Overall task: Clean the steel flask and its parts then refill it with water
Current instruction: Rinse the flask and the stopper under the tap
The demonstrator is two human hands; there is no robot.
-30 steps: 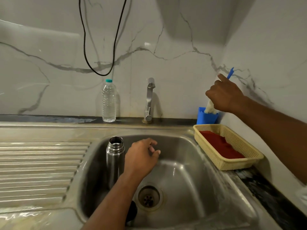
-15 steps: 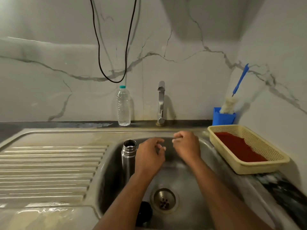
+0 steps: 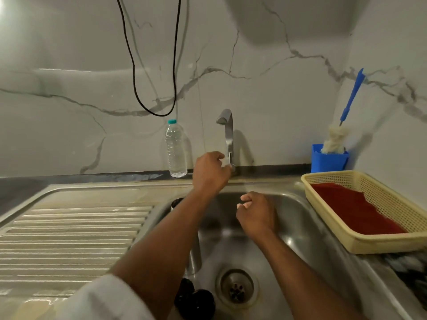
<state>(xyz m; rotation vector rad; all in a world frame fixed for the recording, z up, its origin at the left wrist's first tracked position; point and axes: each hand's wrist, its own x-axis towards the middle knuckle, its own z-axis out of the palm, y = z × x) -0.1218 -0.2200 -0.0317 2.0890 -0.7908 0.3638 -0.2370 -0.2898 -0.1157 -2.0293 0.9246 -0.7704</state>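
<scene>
The steel flask point(image 3: 195, 255) stands upright in the sink basin point(image 3: 300, 229), mostly hidden behind my left forearm; only its rim and lower body show. Two black flask parts point(image 3: 196, 301) lie on the basin floor near the drain point(image 3: 236, 288). My left hand point(image 3: 211, 173) reaches to the base of the tap point(image 3: 227, 132) and its fingers grip the tap lever. My right hand point(image 3: 255, 214) hovers over the basin with fingers loosely curled and nothing in it. No water stream is visible.
A clear plastic water bottle point(image 3: 176, 150) stands left of the tap. A blue holder point(image 3: 328, 160) with a bottle brush point(image 3: 335, 139) sits at the back right. A yellow basket point(image 3: 369, 243) holds a red cloth. The ribbed drainboard point(image 3: 69, 239) lies left. A black cable point(image 3: 154, 65) hangs above.
My right hand left the brush in the blue holder and came down over the basin. My left hand rose from beside the flask to the tap lever.
</scene>
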